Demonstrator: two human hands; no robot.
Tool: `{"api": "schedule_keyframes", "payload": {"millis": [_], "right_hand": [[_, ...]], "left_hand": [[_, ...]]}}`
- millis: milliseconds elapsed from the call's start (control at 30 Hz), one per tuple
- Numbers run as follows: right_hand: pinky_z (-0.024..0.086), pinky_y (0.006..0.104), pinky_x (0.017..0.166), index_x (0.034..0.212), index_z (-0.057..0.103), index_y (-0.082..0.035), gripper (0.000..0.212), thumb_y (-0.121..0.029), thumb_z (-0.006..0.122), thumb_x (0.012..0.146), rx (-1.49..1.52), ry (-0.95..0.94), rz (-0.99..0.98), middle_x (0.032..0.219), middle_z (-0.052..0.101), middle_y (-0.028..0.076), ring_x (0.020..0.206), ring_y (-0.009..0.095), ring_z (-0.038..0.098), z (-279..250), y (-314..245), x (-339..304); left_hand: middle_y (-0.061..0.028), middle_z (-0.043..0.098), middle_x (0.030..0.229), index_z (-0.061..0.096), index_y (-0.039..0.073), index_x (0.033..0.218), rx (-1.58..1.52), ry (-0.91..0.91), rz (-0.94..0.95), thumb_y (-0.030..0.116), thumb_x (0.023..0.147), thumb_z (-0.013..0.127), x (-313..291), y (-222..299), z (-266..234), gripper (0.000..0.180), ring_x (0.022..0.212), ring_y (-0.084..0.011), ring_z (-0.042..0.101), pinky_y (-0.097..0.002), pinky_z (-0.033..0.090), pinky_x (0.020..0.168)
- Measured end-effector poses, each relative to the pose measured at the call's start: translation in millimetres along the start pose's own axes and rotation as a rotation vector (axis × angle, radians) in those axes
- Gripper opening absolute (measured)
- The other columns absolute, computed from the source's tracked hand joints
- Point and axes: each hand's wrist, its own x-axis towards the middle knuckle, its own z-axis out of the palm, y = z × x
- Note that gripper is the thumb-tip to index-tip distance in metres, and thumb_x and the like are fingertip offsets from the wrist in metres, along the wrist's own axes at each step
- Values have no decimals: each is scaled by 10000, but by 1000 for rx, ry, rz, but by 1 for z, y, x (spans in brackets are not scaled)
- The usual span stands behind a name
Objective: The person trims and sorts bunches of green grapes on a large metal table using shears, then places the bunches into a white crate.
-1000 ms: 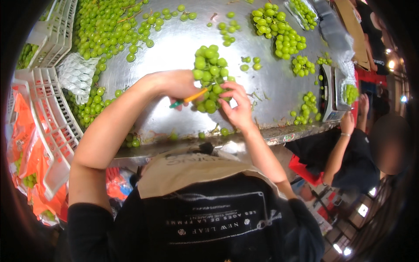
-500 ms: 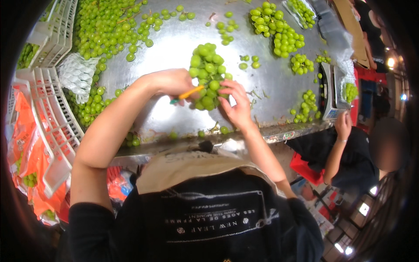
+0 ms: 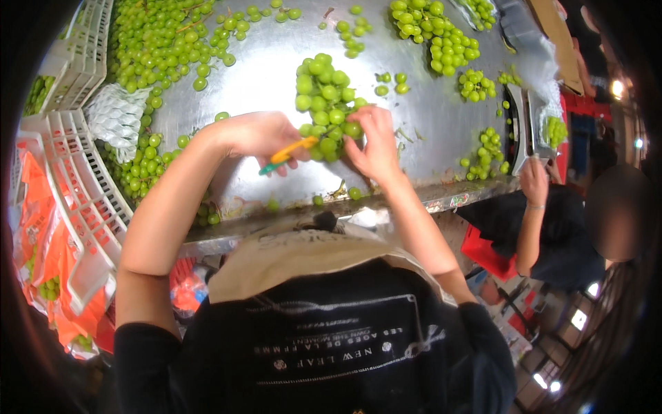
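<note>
A bunch of green grapes (image 3: 324, 96) is in front of me over the metal table, stem hidden among the berries. My right hand (image 3: 376, 141) has its fingers curled against the near right side of the bunch, gripping it. Closed around a small pair of snips (image 3: 289, 153) with yellow and green handles, my left hand (image 3: 265, 138) is at the bunch's near left side. The blades of the snips are hidden by the hand and the grapes. A few loose grapes (image 3: 393, 84) lie just right of the bunch.
Loose grapes heap up (image 3: 158, 41) at the far left, beside white plastic crates (image 3: 76, 200) and a white foam net (image 3: 117, 117). Larger bunches (image 3: 452, 52) lie far right. A scale (image 3: 527, 131) sits at the right edge, where another person's hand (image 3: 534, 181) is near.
My left hand has drawn slightly left with the snips, whose handles show more now. The bunch sits a little farther away. The other person's hand has moved slightly left.
</note>
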Motion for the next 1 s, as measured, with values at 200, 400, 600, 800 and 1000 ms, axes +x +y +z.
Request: {"api": "schedule_keyframes", "payload": {"millis": [200,400,600,800,1000], "right_hand": [[375,388,873,973,553,-51,319,-44,603,658,10,-24,26,1037,488,137,996,331,425,1,6,-1],[361,387,892,987,581,-73,327,-74,611,662,18,-38,63,1055,482,123,1020,320,407,0,2,6],[356,385,892,991,583,-75,325,-73,616,667,31,-33,62,1029,485,120,1010,314,408,0,3,4],[371,401,890,972,592,-72,315,-91,636,661,31,-29,65,1042,482,130,1014,328,410,1,2,4],[364,381,871,980,583,-76,322,-54,625,661,59,-2,42,1016,486,114,983,313,414,2,5,4]], "left_hand": [[-104,660,753,651,-29,841,-107,150,-8,195,826,590,6,5,1,233,632,-112,626,-238,452,477],[-102,660,781,648,-16,876,10,91,-66,202,827,585,1,11,-3,232,634,-109,628,-227,447,482],[-159,651,804,629,-34,903,-67,3,-122,233,825,580,17,26,-9,283,620,-186,652,-267,524,505],[-236,638,809,572,-54,887,-279,-40,-157,261,793,594,28,34,-19,330,603,-271,660,-303,551,462],[-239,631,771,520,0,811,-345,-198,-182,304,773,594,41,32,-37,316,644,-306,666,-295,560,476]]}}
